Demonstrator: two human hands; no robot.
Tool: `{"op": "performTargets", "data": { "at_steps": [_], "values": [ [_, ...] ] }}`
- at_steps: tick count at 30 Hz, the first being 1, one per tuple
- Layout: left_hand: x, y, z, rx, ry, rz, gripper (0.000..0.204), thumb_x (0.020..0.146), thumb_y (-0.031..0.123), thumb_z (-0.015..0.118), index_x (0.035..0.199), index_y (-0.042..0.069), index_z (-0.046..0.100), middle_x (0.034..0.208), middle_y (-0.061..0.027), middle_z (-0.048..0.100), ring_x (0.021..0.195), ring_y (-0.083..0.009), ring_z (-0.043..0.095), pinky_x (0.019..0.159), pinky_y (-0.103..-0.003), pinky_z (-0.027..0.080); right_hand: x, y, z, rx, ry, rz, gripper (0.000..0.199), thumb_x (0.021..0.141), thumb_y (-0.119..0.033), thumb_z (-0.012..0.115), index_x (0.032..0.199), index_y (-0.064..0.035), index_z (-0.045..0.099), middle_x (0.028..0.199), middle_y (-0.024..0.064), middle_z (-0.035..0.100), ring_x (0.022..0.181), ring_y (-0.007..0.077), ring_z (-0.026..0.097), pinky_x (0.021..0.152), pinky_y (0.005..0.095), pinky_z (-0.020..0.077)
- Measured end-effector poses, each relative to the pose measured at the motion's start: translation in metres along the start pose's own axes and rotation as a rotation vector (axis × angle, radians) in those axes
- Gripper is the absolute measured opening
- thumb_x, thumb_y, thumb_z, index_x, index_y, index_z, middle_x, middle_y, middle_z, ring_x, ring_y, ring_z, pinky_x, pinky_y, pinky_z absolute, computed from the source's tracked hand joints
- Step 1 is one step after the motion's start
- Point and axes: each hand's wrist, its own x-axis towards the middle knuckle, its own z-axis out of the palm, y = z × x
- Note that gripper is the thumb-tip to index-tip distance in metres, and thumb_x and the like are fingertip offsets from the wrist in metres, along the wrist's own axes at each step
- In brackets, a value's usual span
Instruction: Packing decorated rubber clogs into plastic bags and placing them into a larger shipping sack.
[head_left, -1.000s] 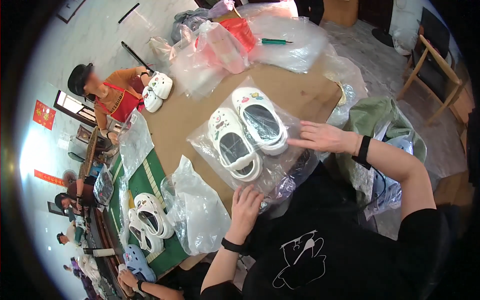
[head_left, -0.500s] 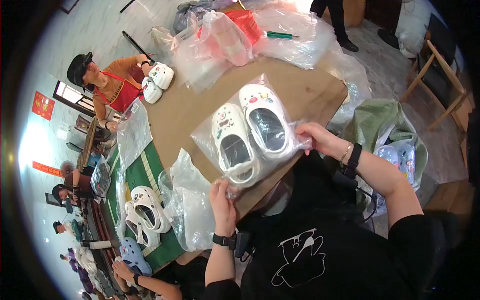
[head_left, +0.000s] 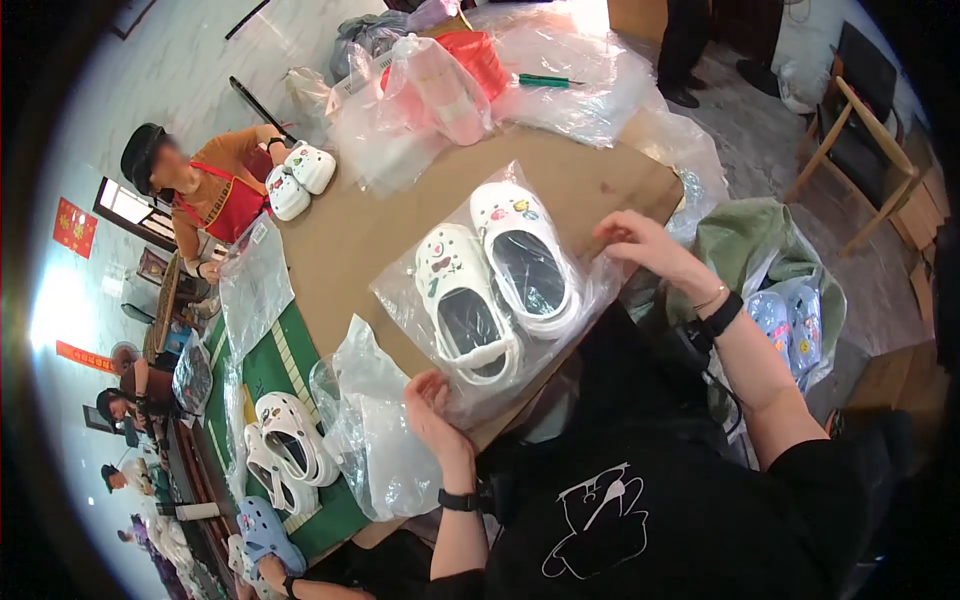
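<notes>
A pair of white clogs (head_left: 450,262) with colourful charms lies inside a clear plastic bag (head_left: 402,290) on the brown table top (head_left: 350,235). The toes point away from me and the heels are at my side. My left hand (head_left: 432,405) is by the bag's near left corner, fingers loosely bent and apart; any contact with the film is hard to make out. Just off the bag's right edge, my right hand (head_left: 645,248) hovers with its fingers spread and nothing in them.
Left of the bag, another clear bag (head_left: 375,430) lies beside a second white pair (head_left: 290,440) on a green mat (head_left: 330,525). A blue clog (head_left: 265,535) has a co-worker's hand on it. Across the table, a person holds white clogs (head_left: 300,180). A green-handled tool (head_left: 545,80) lies among plastic bags.
Both hands have let go of the bag's near edge; the right one has lifted up and away from it. The bagged clogs now rest flat on the table.
</notes>
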Motion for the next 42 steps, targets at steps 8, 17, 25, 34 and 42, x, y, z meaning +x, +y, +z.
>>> {"op": "performTargets", "data": {
  "at_steps": [8,17,25,34,42],
  "values": [
    [-0.022,0.014,-0.030,0.717,-0.640,0.900,0.057,0.081,0.048,0.072,0.117,0.006,0.059,0.133,-0.0180,0.048,0.125,-0.0386,0.046,0.104,-0.052,0.038,-0.024,-0.028,-0.017,0.160,-0.091,-0.077,0.017,0.088,-0.013,0.063,0.102,-0.0038,0.065,0.101,0.0029,0.062,0.090,0.0105,0.056,0.080,0.0269,0.0472],
    [-0.028,0.013,-0.027,0.564,-0.508,0.666,0.016,0.094,0.018,0.058,0.089,0.003,0.059,0.100,-0.0141,0.064,0.097,-0.0324,0.063,0.085,-0.041,0.051,-0.058,-0.027,0.011,-0.762,-0.322,-0.741,0.022,0.088,-0.026,0.065,0.102,-0.0096,0.062,0.101,0.0071,0.058,0.104,0.0273,0.057,0.097,0.0411,0.0445],
    [-0.008,0.034,0.000,0.546,-0.348,0.780,0.031,0.096,0.032,0.057,0.100,0.001,0.056,0.084,-0.0108,0.060,0.077,-0.0253,0.060,0.070,-0.038,0.048,-0.010,-0.047,0.043,-0.388,-0.095,-0.418,0.019,0.092,-0.020,0.059,0.086,-0.0022,0.058,0.076,0.0141,0.056,0.072,0.0328,0.057,0.065,0.0395,0.0449],
    [-0.026,0.016,-0.004,0.782,-0.440,0.674,0.010,0.085,0.007,0.066,0.094,0.003,0.062,0.093,-0.0100,0.062,0.088,-0.0228,0.061,0.078,-0.033,0.047,0.000,-0.040,0.023,-0.508,-0.026,-0.437,0.022,0.092,-0.026,0.059,0.088,-0.0041,0.062,0.077,0.0119,0.060,0.076,0.0319,0.060,0.068,0.0388,0.0465],
    [-0.010,-0.014,0.020,0.314,-0.182,0.074,0.012,0.095,0.010,0.059,0.096,0.000,0.054,0.089,-0.0043,0.053,0.081,-0.0090,0.047,0.070,-0.026,0.042,0.011,0.010,0.071,-0.292,0.189,-0.201,0.040,0.092,-0.033,0.059,0.117,-0.0017,0.057,0.123,0.0184,0.055,0.115,0.0339,0.052,0.096,0.0395,0.0407]
  ]
}}
